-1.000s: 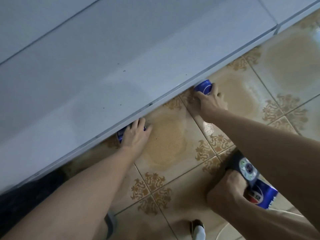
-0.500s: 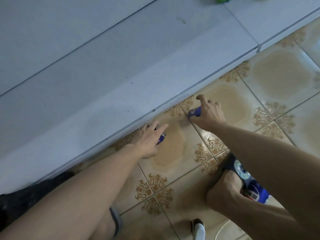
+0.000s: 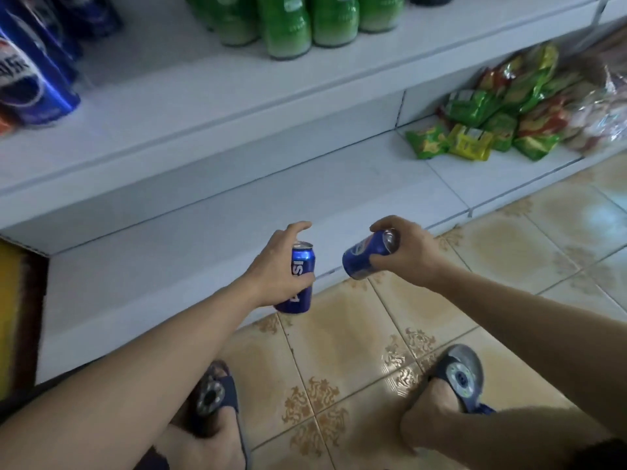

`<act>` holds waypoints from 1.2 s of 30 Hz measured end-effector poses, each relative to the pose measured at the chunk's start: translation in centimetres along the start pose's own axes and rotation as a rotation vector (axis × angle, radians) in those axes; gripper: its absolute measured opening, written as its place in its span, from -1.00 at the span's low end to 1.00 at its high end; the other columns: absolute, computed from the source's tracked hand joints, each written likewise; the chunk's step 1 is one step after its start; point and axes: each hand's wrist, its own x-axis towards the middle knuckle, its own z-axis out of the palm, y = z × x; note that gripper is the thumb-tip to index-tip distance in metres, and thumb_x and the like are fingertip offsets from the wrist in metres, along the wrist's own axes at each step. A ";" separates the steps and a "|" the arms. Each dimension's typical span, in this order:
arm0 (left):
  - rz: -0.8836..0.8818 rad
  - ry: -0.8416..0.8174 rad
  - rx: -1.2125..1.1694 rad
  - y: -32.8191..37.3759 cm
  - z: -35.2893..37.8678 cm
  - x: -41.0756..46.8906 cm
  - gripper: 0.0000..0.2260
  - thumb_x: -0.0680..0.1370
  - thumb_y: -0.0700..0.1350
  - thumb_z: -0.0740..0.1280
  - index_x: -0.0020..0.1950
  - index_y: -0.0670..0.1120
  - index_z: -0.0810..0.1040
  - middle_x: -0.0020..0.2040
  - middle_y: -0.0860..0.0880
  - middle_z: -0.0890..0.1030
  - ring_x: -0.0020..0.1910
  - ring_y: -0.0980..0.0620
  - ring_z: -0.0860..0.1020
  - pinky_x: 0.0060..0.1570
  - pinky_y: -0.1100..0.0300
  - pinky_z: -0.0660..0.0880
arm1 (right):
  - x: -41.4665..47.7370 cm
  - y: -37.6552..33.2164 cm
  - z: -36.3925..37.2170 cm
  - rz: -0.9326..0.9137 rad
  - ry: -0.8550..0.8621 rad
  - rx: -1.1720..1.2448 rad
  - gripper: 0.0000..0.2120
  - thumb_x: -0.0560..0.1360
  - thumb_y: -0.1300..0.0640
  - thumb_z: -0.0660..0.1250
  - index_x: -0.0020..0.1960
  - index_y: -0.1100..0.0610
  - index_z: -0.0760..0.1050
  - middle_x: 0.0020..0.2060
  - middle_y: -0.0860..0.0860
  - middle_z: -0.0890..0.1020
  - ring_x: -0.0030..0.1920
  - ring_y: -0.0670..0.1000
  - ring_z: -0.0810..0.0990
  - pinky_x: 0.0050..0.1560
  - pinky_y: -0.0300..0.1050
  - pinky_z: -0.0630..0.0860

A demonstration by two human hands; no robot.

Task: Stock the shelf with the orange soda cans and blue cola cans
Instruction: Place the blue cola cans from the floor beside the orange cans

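My left hand (image 3: 276, 266) grips a blue cola can (image 3: 298, 283) upright, in the air over the front edge of the white bottom shelf (image 3: 203, 252). My right hand (image 3: 405, 251) holds a second blue cola can (image 3: 364, 254) tilted on its side, its top toward my palm. Both cans hang just in front of the bottom shelf, close together. More blue cola cans (image 3: 30, 72) stand at the left of the upper shelf (image 3: 217, 86). No orange can shows clearly.
Green soda bottles (image 3: 295, 22) stand on the upper shelf. Green and yellow snack packets (image 3: 488, 120) are piled at the right of the bottom shelf. A yellow and brown box (image 3: 17, 317) is at the left. My sandalled feet (image 3: 454, 381) are on the tiled floor.
Both hands have come up from under the shelf's edge at floor level, each lifting a blue can. The camera has tilted up, so the shelves and their goods now show.
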 end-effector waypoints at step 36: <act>0.330 0.972 -0.876 0.6 -20.5 -14.3 -0.36 0.35 -0.06 0.57 0.39 0.04 0.43 0.19 0.00 0.63 0.12 -0.02 0.64 0.03 0.14 0.61 | 7.1 -42.0 2.2 -0.599 -0.267 -0.037 -0.44 0.46 0.45 0.42 0.38 0.07 0.50 0.18 -0.09 0.61 0.18 -0.12 0.59 0.27 -0.07 0.55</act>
